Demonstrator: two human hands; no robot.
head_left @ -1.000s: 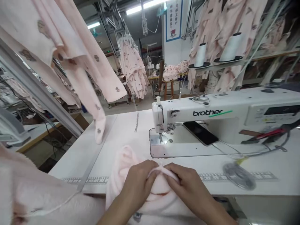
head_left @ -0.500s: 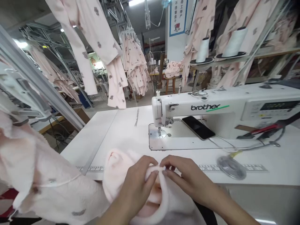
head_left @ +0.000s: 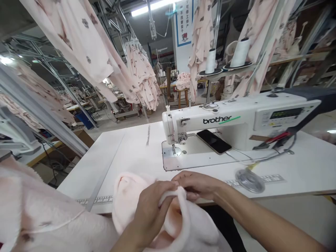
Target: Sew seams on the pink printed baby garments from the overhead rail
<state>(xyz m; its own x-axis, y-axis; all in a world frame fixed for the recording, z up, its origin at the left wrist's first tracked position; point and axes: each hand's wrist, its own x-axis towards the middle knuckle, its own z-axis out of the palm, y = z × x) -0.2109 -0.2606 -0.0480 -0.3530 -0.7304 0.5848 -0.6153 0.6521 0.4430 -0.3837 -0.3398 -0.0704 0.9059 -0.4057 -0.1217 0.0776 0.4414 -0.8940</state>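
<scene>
A pale pink fleece garment (head_left: 194,224) lies over my lap and the front edge of the table, its rolled opening facing me. My left hand (head_left: 153,204) pinches the rim of that opening from the left. Close against it, my right hand (head_left: 195,185) grips the same rim from the right, and its fingertips overlap those of the left. What lies between the fingertips is hidden. Beyond my hands stands a white sewing machine (head_left: 207,120), its needle and presser foot (head_left: 173,149) over the metal plate, with no cloth under them.
A phone (head_left: 214,141) lies on the machine bed with a cable. A clear round disc (head_left: 250,180) rests on the ruler strip (head_left: 274,178) at right. More pink fleece (head_left: 55,213) hangs at left. Thread cones (head_left: 240,52) stand behind the machine; spotted garments (head_left: 144,75) hang beyond.
My right hand has moved left and its fingers have closed in against my left fingertips at the rim. The camera view has tilted and shifted to the right.
</scene>
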